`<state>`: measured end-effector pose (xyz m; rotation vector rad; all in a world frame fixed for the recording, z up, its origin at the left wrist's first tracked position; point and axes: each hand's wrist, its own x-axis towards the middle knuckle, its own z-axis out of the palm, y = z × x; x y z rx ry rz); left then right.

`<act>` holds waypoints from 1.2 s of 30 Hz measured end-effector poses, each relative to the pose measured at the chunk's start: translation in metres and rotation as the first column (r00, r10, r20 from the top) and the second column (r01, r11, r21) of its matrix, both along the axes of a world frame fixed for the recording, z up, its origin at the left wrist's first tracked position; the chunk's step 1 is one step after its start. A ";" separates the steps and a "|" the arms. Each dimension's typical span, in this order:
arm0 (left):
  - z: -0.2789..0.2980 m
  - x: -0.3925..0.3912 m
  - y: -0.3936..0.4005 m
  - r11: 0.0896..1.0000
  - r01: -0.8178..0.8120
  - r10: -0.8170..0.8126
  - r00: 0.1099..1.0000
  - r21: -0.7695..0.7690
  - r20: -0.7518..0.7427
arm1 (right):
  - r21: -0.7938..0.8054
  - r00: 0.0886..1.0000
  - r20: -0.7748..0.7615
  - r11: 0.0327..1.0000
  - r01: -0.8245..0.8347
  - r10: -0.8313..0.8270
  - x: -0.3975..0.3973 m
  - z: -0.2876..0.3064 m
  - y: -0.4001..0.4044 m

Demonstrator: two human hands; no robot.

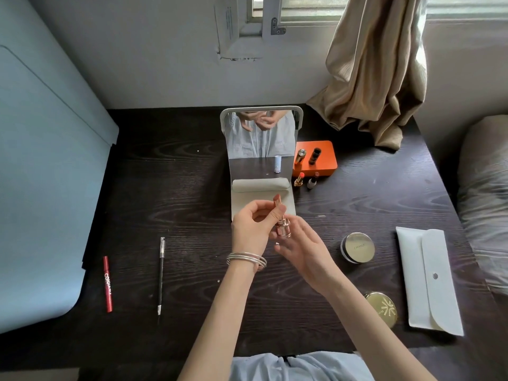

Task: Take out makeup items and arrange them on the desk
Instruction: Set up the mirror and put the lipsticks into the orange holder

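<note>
Over the middle of the dark wooden desk (192,188) I hold a rose-gold lipstick (283,229) upright between both hands. My left hand (251,225), with bangles on the wrist, pinches its upper part. My right hand (305,250) holds its base in the fingertips. On the desk lie a red pencil (107,284), a black pencil (161,273), a silver round compact (358,247), a gold compact (382,309) and a white pouch (428,281). Two uncapped lipsticks (305,180) stand in front of an orange box (325,163).
A folding mirror (261,141) on a beige stand sits just behind my hands. Two lipstick caps (308,156) stand on the orange box. A beige curtain (376,78) hangs onto the back right corner. A light-blue panel (41,188) borders the left, bedding (486,202) the right.
</note>
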<state>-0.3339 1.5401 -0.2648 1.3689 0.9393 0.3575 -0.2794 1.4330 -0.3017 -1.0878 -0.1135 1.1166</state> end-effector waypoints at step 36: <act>-0.054 0.056 0.015 0.951 0.308 -0.287 0.894 0.006 -0.343 | -0.529 0.685 0.724 0.705 0.473 0.084 0.188 -0.118 0.008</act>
